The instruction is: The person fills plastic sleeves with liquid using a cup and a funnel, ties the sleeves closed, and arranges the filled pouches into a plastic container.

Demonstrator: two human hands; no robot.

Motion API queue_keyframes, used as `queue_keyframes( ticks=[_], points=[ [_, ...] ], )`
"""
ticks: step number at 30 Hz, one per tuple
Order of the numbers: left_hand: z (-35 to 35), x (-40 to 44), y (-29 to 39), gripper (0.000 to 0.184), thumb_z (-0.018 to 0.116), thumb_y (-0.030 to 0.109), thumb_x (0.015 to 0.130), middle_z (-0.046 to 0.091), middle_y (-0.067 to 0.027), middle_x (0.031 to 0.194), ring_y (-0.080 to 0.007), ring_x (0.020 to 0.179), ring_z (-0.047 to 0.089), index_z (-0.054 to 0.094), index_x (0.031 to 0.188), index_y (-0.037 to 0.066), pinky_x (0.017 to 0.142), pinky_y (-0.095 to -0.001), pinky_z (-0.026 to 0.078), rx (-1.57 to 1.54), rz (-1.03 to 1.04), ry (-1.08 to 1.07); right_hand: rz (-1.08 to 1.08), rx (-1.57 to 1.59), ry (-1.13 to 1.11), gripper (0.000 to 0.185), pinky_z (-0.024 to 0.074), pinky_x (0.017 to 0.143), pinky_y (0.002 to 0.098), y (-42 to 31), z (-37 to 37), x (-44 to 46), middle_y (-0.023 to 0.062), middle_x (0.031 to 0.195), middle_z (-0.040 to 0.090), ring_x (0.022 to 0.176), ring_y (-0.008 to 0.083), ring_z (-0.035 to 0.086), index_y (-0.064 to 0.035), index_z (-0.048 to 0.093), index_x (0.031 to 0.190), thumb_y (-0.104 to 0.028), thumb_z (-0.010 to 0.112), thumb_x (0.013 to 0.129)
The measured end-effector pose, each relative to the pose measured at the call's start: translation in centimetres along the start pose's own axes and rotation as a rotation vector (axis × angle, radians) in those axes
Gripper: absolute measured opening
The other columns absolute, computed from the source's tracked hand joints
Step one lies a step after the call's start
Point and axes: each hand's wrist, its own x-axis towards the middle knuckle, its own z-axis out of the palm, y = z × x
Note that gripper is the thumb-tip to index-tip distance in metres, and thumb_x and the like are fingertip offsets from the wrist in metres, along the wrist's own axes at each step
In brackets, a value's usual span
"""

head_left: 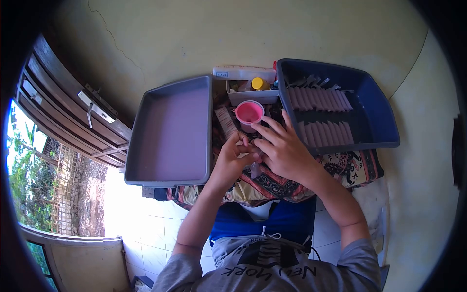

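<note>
My left hand is closed in a pinch, thumb against fingers, on what looks like a small clear plastic bag. Most of the bag is hidden, and its lower end hangs below the fingertips. Meeting it from the other side, my right hand has its thumb and index side closed on the same bag, while other fingers reach forward near a pink cup. Several slim packets filled with something mauve lie in two rows inside the dark blue tub on the right.
A grey tub holding a flat mauve mass stands on the left. Behind the cup sit a grey basket with a yellow-capped container and a white box. A patterned cloth covers the table. An open louvred door is at left.
</note>
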Motion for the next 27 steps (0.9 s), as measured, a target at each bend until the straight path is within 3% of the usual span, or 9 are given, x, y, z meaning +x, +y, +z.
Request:
queue_keyframes(
  ticks=[2,5,7,11,13,14,16,19,27],
  points=[
    [0.0,0.0,-0.2,0.031,0.058,-0.011,0.080,0.060,-0.0079,0.089,-0.0146,0.088,0.063,0.038,0.094,0.007,0.078,-0.0268,0.049,0.035,-0.018,0.004,-0.012,-0.015,0.003,0.027,0.0205,0.110,0.0597,-0.1,0.7,-0.2,0.0139,0.122,0.056,0.124,0.0298,0.044,-0.0017,0.062,0.102,-0.015,0.060,0.079],
    [-0.2,0.2,-0.9,0.029,0.059,-0.009,0.082,0.062,-0.0110,0.091,-0.0136,0.084,0.061,0.039,0.097,0.005,0.075,-0.0255,0.048,0.048,0.040,0.010,-0.063,0.031,0.000,0.023,0.0304,0.106,0.0525,0.0,1.6,-0.6,0.0146,0.103,0.062,0.109,0.0273,0.055,-0.0004,0.060,0.098,-0.014,0.058,0.080],
    [-0.6,0.2,-1.4,0.028,0.059,-0.007,0.083,0.059,-0.0093,0.094,-0.0127,0.090,0.058,0.040,0.099,0.004,0.078,-0.0261,0.046,0.138,0.035,-0.013,-0.004,0.207,-0.079,0.015,0.0424,0.093,0.0440,0.3,1.7,-0.5,0.0143,0.086,0.063,0.088,0.0282,0.062,-0.0015,0.057,0.090,-0.013,0.056,0.080],
    [-0.7,-0.1,-2.5,0.027,0.058,-0.005,0.084,0.058,-0.0114,0.103,-0.0122,0.095,0.057,0.039,0.102,0.005,0.078,-0.0256,0.046,0.221,0.105,-0.026,0.110,0.262,-0.182,0.016,0.0465,0.079,0.0414,0.0,0.9,-0.4,0.0142,0.083,0.062,0.081,0.0317,0.062,-0.0014,0.055,0.090,-0.006,0.060,0.076],
    [-0.5,-0.5,-2.2,0.031,0.062,0.001,0.084,0.057,-0.0113,0.102,-0.0170,0.096,0.056,0.040,0.105,0.003,0.084,-0.0306,0.043,0.526,0.232,-0.021,0.084,0.289,-0.092,0.011,0.0491,0.067,0.0441,0.3,1.2,-0.4,0.0157,0.072,0.063,0.067,0.0340,0.063,-0.0016,0.054,0.083,-0.013,0.056,0.081],
    [-0.4,-0.6,-2.0,0.031,0.062,0.001,0.084,0.057,-0.0113,0.102,-0.0170,0.096,0.056,0.040,0.105,0.003,0.084,-0.0306,0.043,0.525,0.231,-0.021,0.085,0.290,-0.092,0.011,0.0491,0.067,0.0441,0.4,1.2,-0.4,0.0157,0.072,0.063,0.067,0.0340,0.063,-0.0016,0.054,0.083,-0.013,0.056,0.081],
    [0.0,-0.9,-1.6,0.037,0.068,0.003,0.080,0.056,-0.0111,0.100,-0.0249,0.096,0.057,0.043,0.107,0.001,0.097,-0.0383,0.036,0.933,0.493,0.001,0.114,0.341,-0.103,0.014,0.0494,0.060,0.0448,0.5,1.2,-0.4,0.0176,0.065,0.061,0.063,0.0352,0.063,-0.0005,0.055,0.083,-0.014,0.056,0.080],
    [-0.1,-1.0,-2.1,0.039,0.070,0.002,0.076,0.055,-0.0106,0.098,-0.0298,0.097,0.057,0.046,0.107,0.001,0.106,-0.0437,0.026,0.959,0.557,0.025,0.203,0.362,-0.160,0.014,0.0493,0.058,0.0456,0.4,0.9,-0.6,0.0196,0.060,0.060,0.061,0.0361,0.063,-0.0003,0.056,0.080,-0.015,0.057,0.079],
    [-1.0,-0.9,-2.9,0.028,0.070,0.003,0.076,0.064,-0.0064,0.088,-0.0232,0.096,0.061,0.054,0.098,0.003,0.108,-0.0453,0.023,0.887,0.472,0.079,0.269,0.631,-0.255,0.023,0.0477,0.058,0.0436,1.1,0.4,-0.8,0.0225,0.063,0.059,0.061,0.0375,0.062,0.0018,0.059,0.074,-0.020,0.062,0.081]
  ],
)
